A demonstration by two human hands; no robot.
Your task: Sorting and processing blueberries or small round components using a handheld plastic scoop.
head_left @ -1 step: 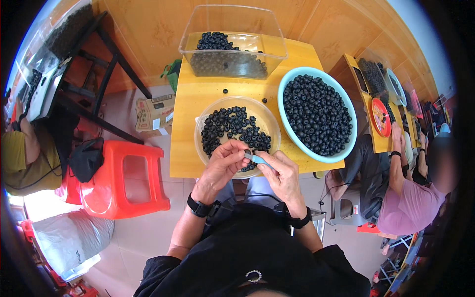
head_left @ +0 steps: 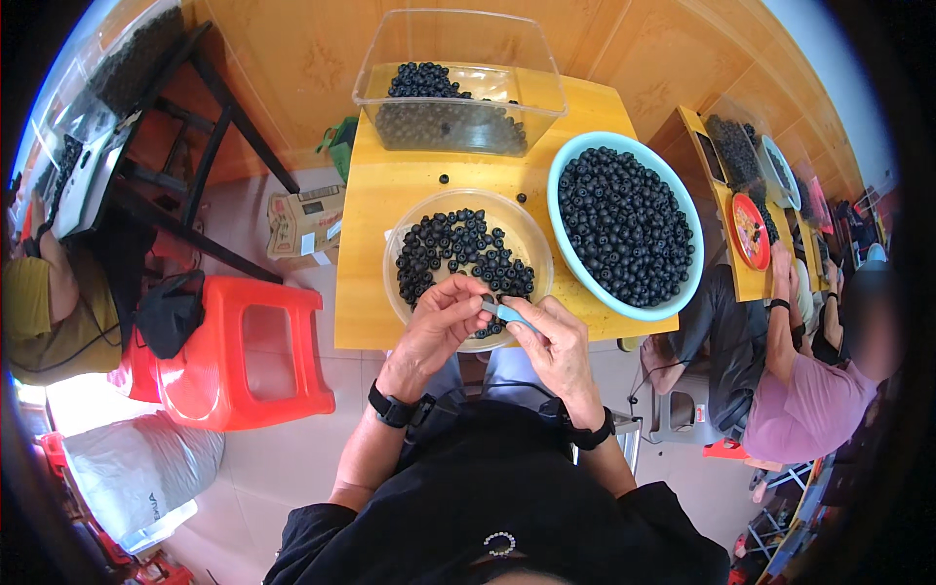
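Over the near edge of a shallow clear round tub (head_left: 392, 244), both my hands meet. My right hand (head_left: 556, 341) is closed round the light blue handle of a small tool (head_left: 509, 315), whose short grey end looks like a blade. That end reaches the fingertips of my left hand (head_left: 444, 322), which pinch a small round black piece (head_left: 488, 299). Fingers partly hide the piece. Black bead-like pieces (head_left: 463, 239) with holes lie scattered in the tub beneath. To the right, a pale turquoise basin (head_left: 553, 210) is heaped with the same kind of pieces.
A clear rectangular bin (head_left: 463, 24) with more black pieces stands at the table's back. Two loose pieces lie on the yellow table (head_left: 375, 312). A red stool (head_left: 234, 409) is at left, beside a person (head_left: 49, 302). Another person (head_left: 809, 400) sits at right.
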